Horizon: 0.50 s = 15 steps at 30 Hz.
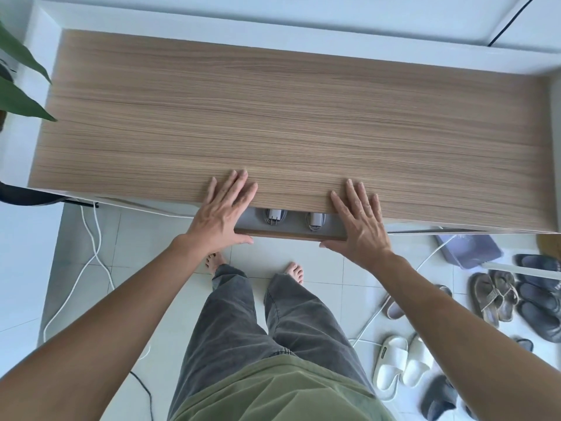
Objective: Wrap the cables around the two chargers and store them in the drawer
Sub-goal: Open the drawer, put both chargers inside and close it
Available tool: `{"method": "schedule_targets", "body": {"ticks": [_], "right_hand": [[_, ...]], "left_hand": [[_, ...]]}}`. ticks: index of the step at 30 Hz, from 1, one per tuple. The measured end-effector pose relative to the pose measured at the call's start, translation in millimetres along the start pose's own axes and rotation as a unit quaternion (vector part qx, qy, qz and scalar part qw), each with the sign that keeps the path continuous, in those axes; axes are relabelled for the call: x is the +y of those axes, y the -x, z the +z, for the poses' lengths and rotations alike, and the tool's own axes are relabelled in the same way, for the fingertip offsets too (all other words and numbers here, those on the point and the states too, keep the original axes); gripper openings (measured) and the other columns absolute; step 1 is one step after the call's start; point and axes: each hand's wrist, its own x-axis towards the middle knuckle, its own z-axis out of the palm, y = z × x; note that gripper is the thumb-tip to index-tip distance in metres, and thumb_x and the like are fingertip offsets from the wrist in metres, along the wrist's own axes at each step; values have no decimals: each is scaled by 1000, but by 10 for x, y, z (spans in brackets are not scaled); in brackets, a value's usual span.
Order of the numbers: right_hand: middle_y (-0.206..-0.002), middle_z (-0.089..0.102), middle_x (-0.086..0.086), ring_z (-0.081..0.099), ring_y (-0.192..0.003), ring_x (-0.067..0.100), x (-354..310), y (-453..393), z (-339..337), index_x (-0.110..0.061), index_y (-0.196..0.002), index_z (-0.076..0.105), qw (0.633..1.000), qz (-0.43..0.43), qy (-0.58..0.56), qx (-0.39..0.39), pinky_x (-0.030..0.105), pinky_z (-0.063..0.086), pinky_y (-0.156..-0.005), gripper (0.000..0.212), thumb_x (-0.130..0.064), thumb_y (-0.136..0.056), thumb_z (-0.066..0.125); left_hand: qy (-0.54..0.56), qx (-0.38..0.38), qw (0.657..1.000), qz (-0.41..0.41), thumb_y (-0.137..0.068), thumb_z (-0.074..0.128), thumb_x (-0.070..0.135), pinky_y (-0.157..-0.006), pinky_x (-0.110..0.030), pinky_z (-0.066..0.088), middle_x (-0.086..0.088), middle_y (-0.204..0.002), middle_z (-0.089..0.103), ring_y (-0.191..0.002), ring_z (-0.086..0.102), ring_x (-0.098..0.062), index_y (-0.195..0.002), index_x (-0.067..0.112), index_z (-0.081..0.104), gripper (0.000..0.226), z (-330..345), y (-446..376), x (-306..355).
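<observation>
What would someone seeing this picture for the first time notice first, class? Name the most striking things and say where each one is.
Two open hands, the left hand and the right hand, lie flat at the near edge of the wide wooden top, their thumbs on the front of the drawer. Between them the drawer is open only a slit, showing two chargers with cables wrapped round them. Sandals and slippers litter the tiled floor at lower right.

Daylight is falling across a wood-grain cabinet top (273, 117) standing against a white wall (273, 13), while sandals (494, 294) and slippers (394, 360) are lying scattered over pale floor tiles (158, 238).
</observation>
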Motion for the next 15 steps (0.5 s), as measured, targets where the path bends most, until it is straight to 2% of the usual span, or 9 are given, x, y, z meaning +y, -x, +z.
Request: {"method": "schedule_targets", "body": {"ticks": [5, 10, 12, 15], "right_hand": [[-172, 3, 7, -2, -159, 31, -17, -11, 65, -28, -161, 21, 999, 17, -32, 40, 59, 6, -126, 95, -61, -85, 67], [-170, 18, 6, 11, -158, 30, -63, -53, 119, -27, -155, 36, 992, 45, -64, 95, 59, 13, -125, 73, -16, -90, 68], [-169, 23, 6, 15, -158, 29, -65, -63, 122, -27, -153, 40, 991, 53, -65, 108, 58, 16, -125, 71, -6, -89, 63], [-167, 28, 4, 20, -157, 27, -55, -79, 146, -28, -149, 44, 988, 65, -61, 128, 56, 18, -125, 65, -3, -91, 60]], "left_hand": [[21, 35, 999, -9, -81, 78, 52, -126, -59, 3, -11, -173, -3, -159, -3, -31, -164, 23, 6, 114, 9, -4, 40], [45, 118, 992, -17, -88, 73, 10, -124, -59, 17, -11, -169, 25, -156, 22, -31, -158, 21, 35, 81, 19, -15, 32], [46, 145, 988, -20, -84, 70, -2, -121, -55, 24, -9, -165, 35, -153, 30, -30, -154, 22, 43, 79, 15, -40, 0], [44, 158, 986, -25, -80, 69, -8, -117, -53, 29, -8, -161, 42, -150, 37, -29, -150, 23, 49, 79, 13, -72, -5]]}}
